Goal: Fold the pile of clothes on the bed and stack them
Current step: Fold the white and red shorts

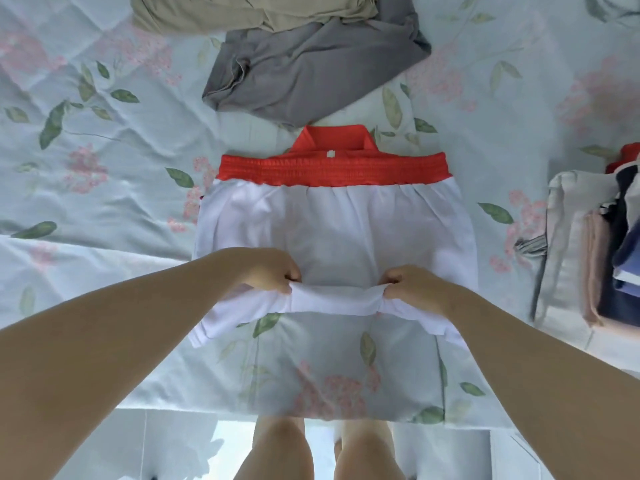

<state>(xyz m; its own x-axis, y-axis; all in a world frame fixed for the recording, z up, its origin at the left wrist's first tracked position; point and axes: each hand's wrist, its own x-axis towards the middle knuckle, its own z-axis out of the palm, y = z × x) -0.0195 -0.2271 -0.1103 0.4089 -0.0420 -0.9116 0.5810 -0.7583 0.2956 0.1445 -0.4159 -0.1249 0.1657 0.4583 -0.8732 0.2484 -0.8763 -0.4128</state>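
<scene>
Where the grip lies, we see both hands clenched on the near hem of the white garment [332,230]. The left hand [273,271] pinches the hem between curled fingers and thumb, and the right hand [412,287] does the same near it. A short bunched strip of white cloth runs between the two. To either side of the hands, the hem's corners spread flat toward the near edge of the bed [104,150].

Beyond the hands, the garment lies spread flat on the middle of the bed. Its red waistband [332,171], gathered with elastic, lies on the side away from the person. A red collar [334,138] shows just past the waistband; we cannot tell whether it belongs to the same piece.

Farther toward the far edge lies a crumpled grey garment [311,74], its near edge just short of the collar. A beige garment [249,10] lies crumpled beyond it and partly overlaps it at the far edge.

At the right edge of the bed stands a stack of folded clothes [595,251] in pale, pink and dark blue cloth, well apart from the white garment.

The sheet is pale blue with a print of pink flowers and green leaves. Below the near edge we see the person's knees [277,445] over a light floor [173,445].
</scene>
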